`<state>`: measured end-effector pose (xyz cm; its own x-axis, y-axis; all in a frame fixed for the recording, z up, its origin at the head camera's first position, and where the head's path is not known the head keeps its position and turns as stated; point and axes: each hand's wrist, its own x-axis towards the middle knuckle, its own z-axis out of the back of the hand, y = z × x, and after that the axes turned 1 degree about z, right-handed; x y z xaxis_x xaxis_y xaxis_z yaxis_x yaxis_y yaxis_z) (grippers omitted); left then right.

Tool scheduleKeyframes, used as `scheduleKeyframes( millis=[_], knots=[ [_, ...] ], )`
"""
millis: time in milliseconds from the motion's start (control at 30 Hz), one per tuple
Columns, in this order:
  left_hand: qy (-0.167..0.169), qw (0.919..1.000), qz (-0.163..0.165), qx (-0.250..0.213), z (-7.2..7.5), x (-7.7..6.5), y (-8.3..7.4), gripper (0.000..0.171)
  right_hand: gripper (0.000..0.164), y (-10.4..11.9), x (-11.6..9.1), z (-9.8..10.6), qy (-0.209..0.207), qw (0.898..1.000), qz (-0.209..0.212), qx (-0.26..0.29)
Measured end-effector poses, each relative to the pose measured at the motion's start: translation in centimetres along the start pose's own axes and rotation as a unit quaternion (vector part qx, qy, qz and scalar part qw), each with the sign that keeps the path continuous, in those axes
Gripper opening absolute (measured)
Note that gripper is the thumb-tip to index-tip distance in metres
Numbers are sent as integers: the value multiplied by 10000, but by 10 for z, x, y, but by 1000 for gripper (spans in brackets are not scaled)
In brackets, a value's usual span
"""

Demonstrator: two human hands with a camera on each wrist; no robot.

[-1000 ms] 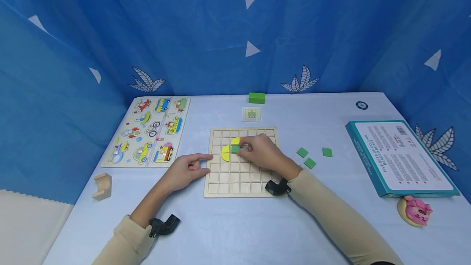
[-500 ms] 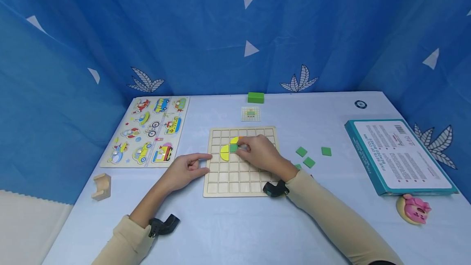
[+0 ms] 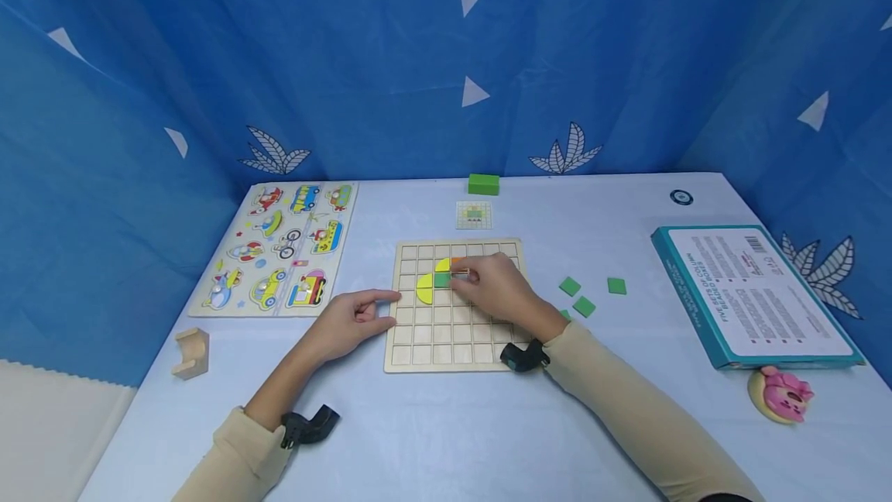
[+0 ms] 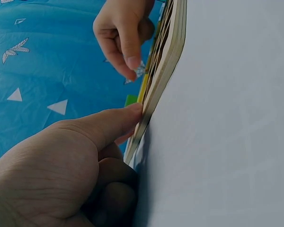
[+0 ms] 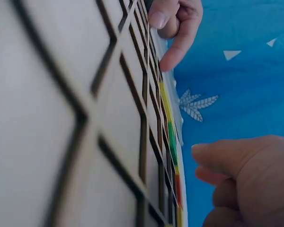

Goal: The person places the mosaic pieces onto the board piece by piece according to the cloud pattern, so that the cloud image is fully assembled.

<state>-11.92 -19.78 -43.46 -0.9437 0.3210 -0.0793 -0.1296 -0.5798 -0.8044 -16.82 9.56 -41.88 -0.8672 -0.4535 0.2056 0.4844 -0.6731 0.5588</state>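
A pale wooden grid board lies in front of me. Thumb and index finger of my left hand reach out straight and touch its left edge, the other fingers folded. Over the board's upper middle is my right hand, thumb and index finger beside a green square tile. No piece shows between those fingertips in the right wrist view. Yellow rounded pieces sit left of and above the green tile. An orange piece is partly hidden by the right index finger.
Several loose green tiles lie right of the board. A pattern card and a green block are behind it. A vehicle puzzle and a wooden arch stand left; a teal box and pink figurine are right.
Both hands stay almost in place. The right thumb and index finger shift only slightly beside the green tile, and the whole head view drifts a little.
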Motion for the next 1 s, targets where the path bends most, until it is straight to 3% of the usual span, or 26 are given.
scheduleKeyframes(
  millis=[267, 433, 600, 1000],
  knots=[
    [27, 10000, -34, -36, -2, 0, 2, 37, 25, -4, -11, 33, -322, 9980, -380, 391],
    [-3, 10000, -11, -57, -1, 1, 1, 37, 26, -14, -31, 49, -241, 9968, -565, 521],
    [-12, 10000, -8, -81, 0, 1, 0, 36, 27, -29, -56, 65, -277, 9958, -825, 296],
    [32, 9999, -9, -106, 1, 1, -1, 36, 27, -74, -111, 103, -835, 9872, -1338, -218]
  ],
)
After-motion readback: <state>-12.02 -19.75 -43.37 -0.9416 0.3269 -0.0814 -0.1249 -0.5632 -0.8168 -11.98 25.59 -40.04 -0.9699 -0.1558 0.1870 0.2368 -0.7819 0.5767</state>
